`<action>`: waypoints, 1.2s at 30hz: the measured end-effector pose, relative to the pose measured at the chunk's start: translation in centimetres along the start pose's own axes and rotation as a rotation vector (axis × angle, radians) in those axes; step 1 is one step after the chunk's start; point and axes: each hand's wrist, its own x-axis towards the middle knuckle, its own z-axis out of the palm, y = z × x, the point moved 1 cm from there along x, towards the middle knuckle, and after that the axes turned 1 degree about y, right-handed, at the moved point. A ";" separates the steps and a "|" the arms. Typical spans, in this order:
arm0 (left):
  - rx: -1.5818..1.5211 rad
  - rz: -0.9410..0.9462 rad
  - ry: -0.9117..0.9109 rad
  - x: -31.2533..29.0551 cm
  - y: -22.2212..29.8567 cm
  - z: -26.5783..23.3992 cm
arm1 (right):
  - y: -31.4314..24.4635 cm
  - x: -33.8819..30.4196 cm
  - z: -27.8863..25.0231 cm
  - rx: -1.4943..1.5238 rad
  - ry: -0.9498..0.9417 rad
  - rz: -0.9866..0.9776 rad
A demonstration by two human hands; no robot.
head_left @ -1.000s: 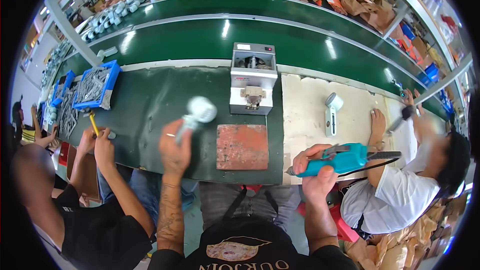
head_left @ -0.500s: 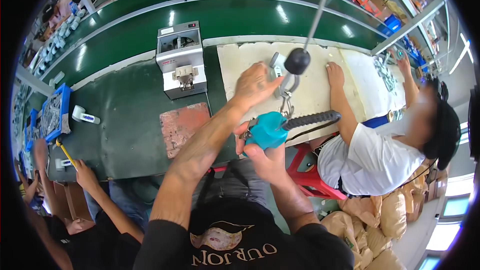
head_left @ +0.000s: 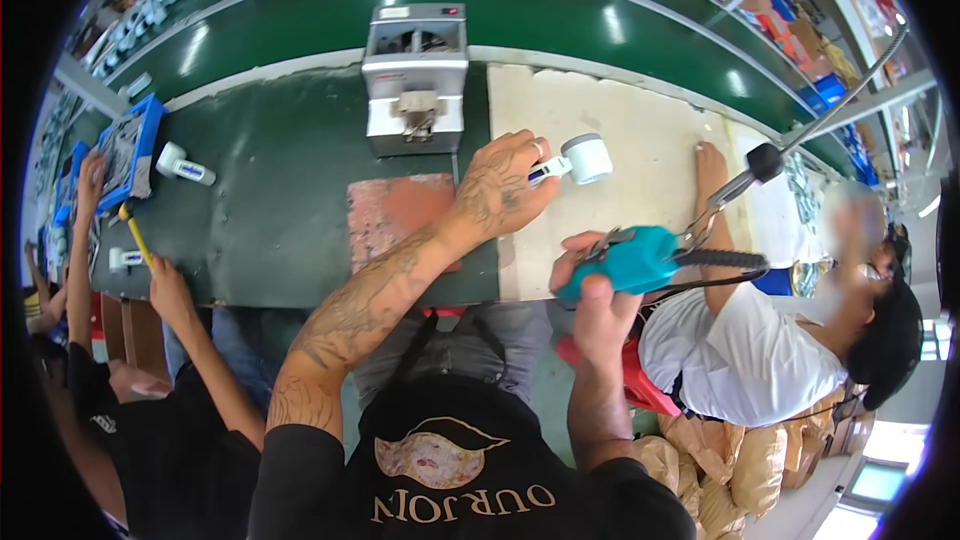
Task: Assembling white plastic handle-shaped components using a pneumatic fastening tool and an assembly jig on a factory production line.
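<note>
My left hand [head_left: 507,185] is closed around the handle of a white device with a round, cup-shaped head [head_left: 586,159], over the left edge of the pale work mat. The head points right, and the fingers hide much of the handle. To the right and nearer my body, my right hand [head_left: 603,315] grips a teal electric screwdriver [head_left: 640,260]. A metal hook and a cable with a black ball stop [head_left: 765,162] hold this tool from the upper right. The screwdriver's tip cannot be made out, and it is apart from the white device.
A grey-white screw feeder [head_left: 416,80] stands behind a worn reddish board [head_left: 390,215]. Two similar white devices [head_left: 186,165] lie at left, near blue parts trays [head_left: 145,145]. One co-worker at left holds a yellow-handled tool [head_left: 137,232]; another, in white [head_left: 740,350], sits at right.
The screwdriver has moved right with my right hand, away from my left hand, and its cable now slants right. The white device's round head shows more fully. The whole view has shifted.
</note>
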 end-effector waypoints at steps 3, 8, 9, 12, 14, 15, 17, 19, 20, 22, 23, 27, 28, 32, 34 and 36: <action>0.008 -0.165 -0.100 -3.6 0.1 -5.4 | 1.1 1.5 1.0 -0.036 -0.013 -0.002; 0.095 -0.126 -0.294 -7.7 -2.1 -11.7 | 1.2 6.1 6.3 0.233 -0.088 -0.080; 0.109 -0.123 -0.254 -8.4 -2.6 -11.9 | 1.5 7.5 7.8 0.269 -0.103 -0.088; 0.132 -0.081 -0.143 -9.4 -3.1 -12.2 | 2.0 11.3 12.8 0.167 -0.081 -0.189; 0.185 -0.021 -0.166 -9.9 -3.3 -12.2 | 3.0 13.2 14.7 0.049 -0.093 -0.242; 0.187 -0.022 -0.156 -10.2 -3.4 -12.3 | 3.7 14.1 15.5 0.007 -0.119 -0.276; 0.230 0.035 -0.122 -10.8 -3.7 -12.0 | 5.2 15.4 16.6 -0.101 -0.180 -0.349; 0.269 0.015 -0.102 -10.8 -3.9 -11.8 | 6.1 16.0 17.2 -0.109 -0.189 -0.345; 0.258 0.005 -0.080 -10.5 -3.6 -12.0 | 6.5 16.2 17.4 -0.113 -0.188 -0.340; 0.248 -0.008 -0.058 -10.2 -3.4 -12.1 | 7.7 16.5 17.4 -0.096 -0.212 -0.332; 0.265 -0.011 -0.055 -10.2 -3.5 -11.9 | 8.1 16.6 17.4 -0.078 -0.228 -0.328; 0.298 -0.022 -0.039 -10.2 -3.7 -11.6 | 8.1 16.4 17.0 -0.077 -0.242 -0.301; 0.290 -0.019 -0.047 -10.2 -3.7 -11.7 | 8.1 16.3 17.1 -0.101 -0.242 -0.305; 0.238 -0.170 -0.161 -10.4 -3.4 -12.1 | 6.8 14.5 17.0 -0.080 -0.225 -0.137; 0.317 -0.115 -0.101 -10.5 -3.4 -11.7 | 5.0 12.9 16.0 -0.103 -0.154 -0.072; 0.263 -0.150 -0.156 -10.2 -3.6 -11.4 | 4.1 11.8 14.3 -0.126 -0.124 -0.059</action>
